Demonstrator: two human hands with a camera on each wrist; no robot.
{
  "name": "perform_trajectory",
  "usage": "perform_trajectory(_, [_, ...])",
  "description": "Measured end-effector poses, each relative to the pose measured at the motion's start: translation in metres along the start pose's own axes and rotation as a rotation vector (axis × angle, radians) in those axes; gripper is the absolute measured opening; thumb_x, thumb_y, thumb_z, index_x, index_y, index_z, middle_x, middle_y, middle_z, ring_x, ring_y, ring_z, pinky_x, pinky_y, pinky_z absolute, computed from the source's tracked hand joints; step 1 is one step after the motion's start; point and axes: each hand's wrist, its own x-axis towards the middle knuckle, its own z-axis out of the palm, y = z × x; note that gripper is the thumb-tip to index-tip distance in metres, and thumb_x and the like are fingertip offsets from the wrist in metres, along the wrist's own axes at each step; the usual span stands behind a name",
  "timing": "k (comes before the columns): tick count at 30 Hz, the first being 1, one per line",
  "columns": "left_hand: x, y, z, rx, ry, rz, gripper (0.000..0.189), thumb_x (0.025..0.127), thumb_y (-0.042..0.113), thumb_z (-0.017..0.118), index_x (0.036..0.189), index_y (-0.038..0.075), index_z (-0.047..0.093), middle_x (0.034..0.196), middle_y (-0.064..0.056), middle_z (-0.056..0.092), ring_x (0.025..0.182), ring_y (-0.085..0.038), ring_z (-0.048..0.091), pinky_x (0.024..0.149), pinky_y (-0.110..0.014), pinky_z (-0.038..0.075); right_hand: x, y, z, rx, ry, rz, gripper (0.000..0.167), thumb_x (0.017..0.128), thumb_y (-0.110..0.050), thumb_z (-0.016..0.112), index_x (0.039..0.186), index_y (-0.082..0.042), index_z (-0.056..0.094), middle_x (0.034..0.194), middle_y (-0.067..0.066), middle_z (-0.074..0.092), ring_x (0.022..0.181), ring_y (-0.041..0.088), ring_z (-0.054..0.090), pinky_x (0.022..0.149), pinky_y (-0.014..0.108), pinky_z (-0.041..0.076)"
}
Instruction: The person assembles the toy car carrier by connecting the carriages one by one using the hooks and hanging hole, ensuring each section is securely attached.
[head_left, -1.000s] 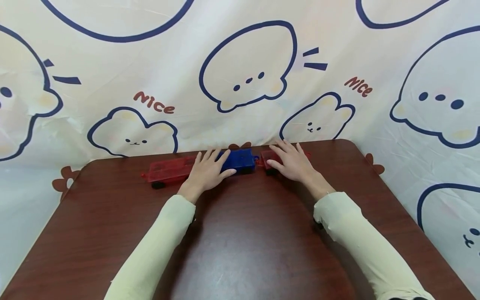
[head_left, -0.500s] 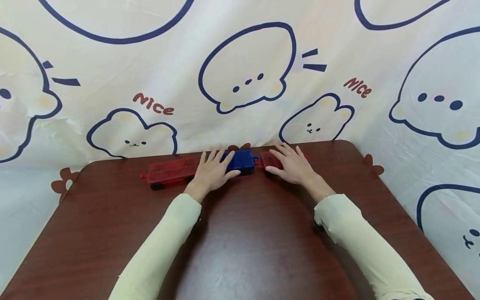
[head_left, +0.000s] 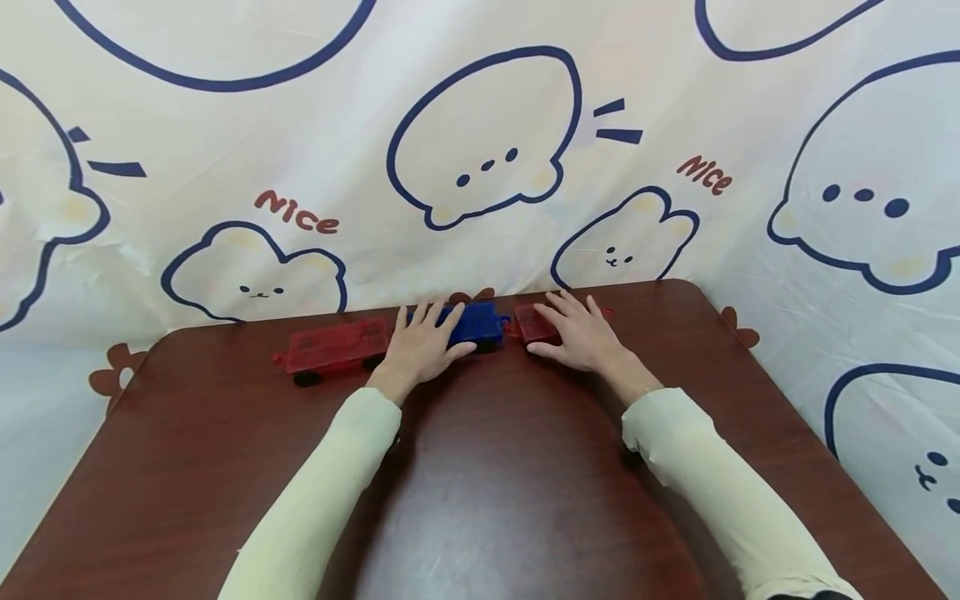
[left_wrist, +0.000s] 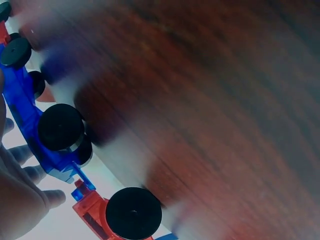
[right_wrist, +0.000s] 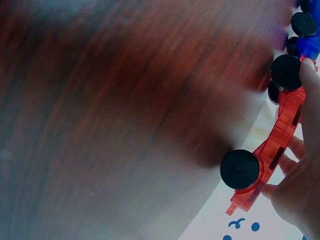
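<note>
A blue toy train car (head_left: 483, 323) stands on its black wheels along the table's far edge, partly covered by my left hand (head_left: 422, 343). That hand's thumb lies on the car's near side and its fingers reach over the top. To the right, my right hand (head_left: 581, 335) holds a red toy train car (head_left: 529, 323), thumb in front and fingers across. Their hooks meet between the two cars. A longer red toy train car (head_left: 337, 344) sits left of my left hand. In the left wrist view the blue car's hook (left_wrist: 82, 175) overlaps a red one.
All the cars stand on a dark brown wooden table (head_left: 480, 467). Directly behind its far edge hangs a white cloth (head_left: 465, 258) printed with cartoon outlines and the word "Nice".
My left hand has slid slightly right, off the long red car's end and onto the blue car. The right hand and the cars barely move. The view has shifted a little.
</note>
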Motion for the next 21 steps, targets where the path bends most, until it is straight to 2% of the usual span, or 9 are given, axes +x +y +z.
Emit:
perform_trajectory(7, [0.0007,-0.0027,0.003,0.017,-0.018,0.007,0.078,0.102,0.064,0.039,0.165,0.024,0.016,0.169,-0.013,0.011,0.154,-0.039,0.007,0.119,-0.065,0.006,0.0032,0.0012,0.0051,-0.001,-0.003,0.011,0.084,0.092,-0.064,0.059,0.158,-0.017,0.038,0.165,0.013,0.028,0.154,0.035,0.016,0.119,0.064,0.01])
perform_trajectory(21, [0.0088,0.0024,0.0051,0.014,-0.034,-0.002,0.078,0.102,0.066,0.036,0.165,0.025,0.015,0.169,-0.014,0.013,0.155,-0.038,0.006,0.118,-0.066,0.005,0.0068,0.0009,0.0057,0.0,-0.032,0.017,0.086,0.093,-0.071,0.05,0.16,-0.019,0.034,0.167,0.011,0.021,0.155,0.033,0.012,0.12,0.063,0.003])
